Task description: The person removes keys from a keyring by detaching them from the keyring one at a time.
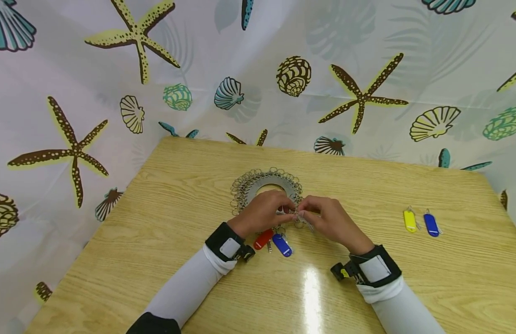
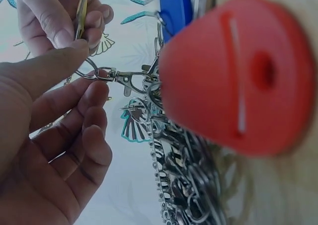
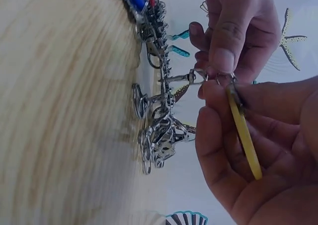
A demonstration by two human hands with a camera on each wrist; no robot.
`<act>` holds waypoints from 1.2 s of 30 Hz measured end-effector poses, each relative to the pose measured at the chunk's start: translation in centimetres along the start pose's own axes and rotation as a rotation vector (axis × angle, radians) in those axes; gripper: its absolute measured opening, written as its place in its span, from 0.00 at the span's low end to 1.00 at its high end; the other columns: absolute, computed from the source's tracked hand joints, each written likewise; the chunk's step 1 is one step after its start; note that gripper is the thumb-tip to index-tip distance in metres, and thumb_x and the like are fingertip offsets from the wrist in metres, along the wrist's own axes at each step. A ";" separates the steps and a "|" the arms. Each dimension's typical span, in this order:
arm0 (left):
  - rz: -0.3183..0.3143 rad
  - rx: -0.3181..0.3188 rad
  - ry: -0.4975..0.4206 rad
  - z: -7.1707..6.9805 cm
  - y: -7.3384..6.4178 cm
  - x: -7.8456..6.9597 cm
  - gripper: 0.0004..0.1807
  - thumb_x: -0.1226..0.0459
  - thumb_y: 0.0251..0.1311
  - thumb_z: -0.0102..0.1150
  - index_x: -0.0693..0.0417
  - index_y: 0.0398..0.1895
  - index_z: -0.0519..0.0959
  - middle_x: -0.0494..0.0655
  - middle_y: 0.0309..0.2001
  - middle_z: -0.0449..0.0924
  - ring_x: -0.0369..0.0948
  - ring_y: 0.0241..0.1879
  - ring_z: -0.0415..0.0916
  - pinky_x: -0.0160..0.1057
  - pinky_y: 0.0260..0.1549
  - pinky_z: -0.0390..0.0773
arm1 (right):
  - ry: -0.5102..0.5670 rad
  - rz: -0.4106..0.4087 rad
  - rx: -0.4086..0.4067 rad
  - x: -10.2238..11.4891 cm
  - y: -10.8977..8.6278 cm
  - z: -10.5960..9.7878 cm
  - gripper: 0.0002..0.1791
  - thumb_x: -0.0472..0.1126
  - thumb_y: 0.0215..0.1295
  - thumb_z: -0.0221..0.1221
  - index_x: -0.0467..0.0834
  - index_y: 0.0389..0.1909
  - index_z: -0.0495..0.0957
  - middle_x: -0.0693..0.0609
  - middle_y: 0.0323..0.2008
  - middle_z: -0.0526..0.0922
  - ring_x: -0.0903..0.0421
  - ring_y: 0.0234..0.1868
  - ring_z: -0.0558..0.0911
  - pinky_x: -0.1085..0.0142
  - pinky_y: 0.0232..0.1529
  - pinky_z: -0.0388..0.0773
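On the table lies a round metal hanger (image 1: 274, 180) ringed with many small swivel clasps and split rings. My left hand (image 1: 264, 208) pinches the split ring of one swivel clasp (image 2: 130, 80) at the hanger's near right edge. Close beside it, my right hand (image 1: 331, 220) pinches a yellow key tag (image 3: 243, 135) by its ring end, held against the clasp's split ring. Whether the two rings are linked is hidden by the fingers. A red key tag (image 1: 263, 239) and a blue key tag (image 1: 281, 245) hang from the hanger's near side, below my left hand.
To the right on the wooden table (image 1: 345, 297) lie another yellow key tag (image 1: 410, 220) and another blue key tag (image 1: 431, 225), each with a key. A curtain (image 1: 249, 51) printed with shells and starfish hangs behind the table.
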State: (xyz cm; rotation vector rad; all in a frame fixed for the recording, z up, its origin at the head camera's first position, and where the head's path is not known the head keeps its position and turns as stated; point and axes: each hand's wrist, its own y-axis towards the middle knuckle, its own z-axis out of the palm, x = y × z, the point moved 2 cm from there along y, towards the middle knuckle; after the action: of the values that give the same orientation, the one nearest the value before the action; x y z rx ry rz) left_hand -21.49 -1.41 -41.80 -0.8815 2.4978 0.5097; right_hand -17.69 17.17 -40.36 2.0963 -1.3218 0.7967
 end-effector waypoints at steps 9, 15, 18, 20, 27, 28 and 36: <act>0.032 0.004 0.019 0.0 -0.1 0.0 0.12 0.57 0.64 0.61 0.51 0.47 0.84 0.41 0.40 0.79 0.39 0.38 0.75 0.31 0.36 0.72 | 0.113 0.165 0.073 -0.4 0.0 -0.1 0.08 0.38 0.69 0.57 0.41 0.41 0.84 0.50 0.34 0.85 0.54 0.32 0.81 0.61 0.32 0.75; 0.033 0.009 0.020 0.1 -0.2 0.0 0.13 0.57 0.64 0.60 0.51 0.49 0.83 0.43 0.41 0.79 0.38 0.39 0.75 0.30 0.37 0.72 | 0.180 0.221 0.097 -0.4 0.0 0.1 0.10 0.40 0.72 0.54 0.40 0.41 0.83 0.49 0.30 0.82 0.53 0.27 0.77 0.64 0.27 0.72; 0.036 0.007 0.020 0.0 -0.1 -0.1 0.14 0.58 0.64 0.61 0.51 0.50 0.82 0.42 0.42 0.79 0.38 0.39 0.75 0.30 0.36 0.72 | 0.194 0.237 0.085 -0.3 0.1 0.3 0.10 0.41 0.72 0.53 0.41 0.39 0.82 0.48 0.25 0.78 0.54 0.23 0.74 0.65 0.23 0.69; 0.035 0.007 0.020 0.0 -0.1 -0.2 0.14 0.59 0.63 0.61 0.51 0.51 0.82 0.42 0.42 0.79 0.39 0.39 0.75 0.31 0.36 0.72 | 0.188 0.238 0.076 -0.2 0.1 0.4 0.10 0.41 0.73 0.53 0.40 0.38 0.81 0.48 0.23 0.77 0.54 0.22 0.73 0.65 0.23 0.69; -0.018 -0.008 0.009 0.2 0.1 -0.1 0.15 0.58 0.62 0.63 0.51 0.50 0.82 0.44 0.41 0.80 0.39 0.41 0.77 0.31 0.39 0.74 | 0.107 0.171 0.032 -0.1 0.1 0.3 0.08 0.40 0.72 0.54 0.42 0.39 0.80 0.47 0.28 0.82 0.54 0.23 0.77 0.62 0.24 0.72; -0.029 -0.010 0.002 0.2 0.1 0.0 0.15 0.57 0.62 0.63 0.52 0.49 0.82 0.44 0.40 0.80 0.40 0.41 0.77 0.31 0.38 0.74 | 0.089 0.153 0.022 -0.1 0.1 0.3 0.07 0.39 0.72 0.54 0.42 0.39 0.80 0.48 0.30 0.82 0.54 0.24 0.78 0.62 0.25 0.72; -0.049 -0.020 -0.027 0.3 0.1 0.3 0.12 0.56 0.63 0.62 0.52 0.43 0.84 0.41 0.36 0.80 0.35 0.36 0.77 0.30 0.35 0.75 | -0.025 -0.029 0.003 0.2 0.1 0.2 0.04 0.36 0.69 0.58 0.46 0.38 0.80 0.54 0.38 0.83 0.57 0.36 0.82 0.60 0.38 0.78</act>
State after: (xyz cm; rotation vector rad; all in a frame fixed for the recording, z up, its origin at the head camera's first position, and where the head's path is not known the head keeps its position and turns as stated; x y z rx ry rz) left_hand -21.71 -1.34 -42.18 -0.9353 2.4445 0.5271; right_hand -17.65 16.90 -40.34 2.1293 -1.3015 0.7635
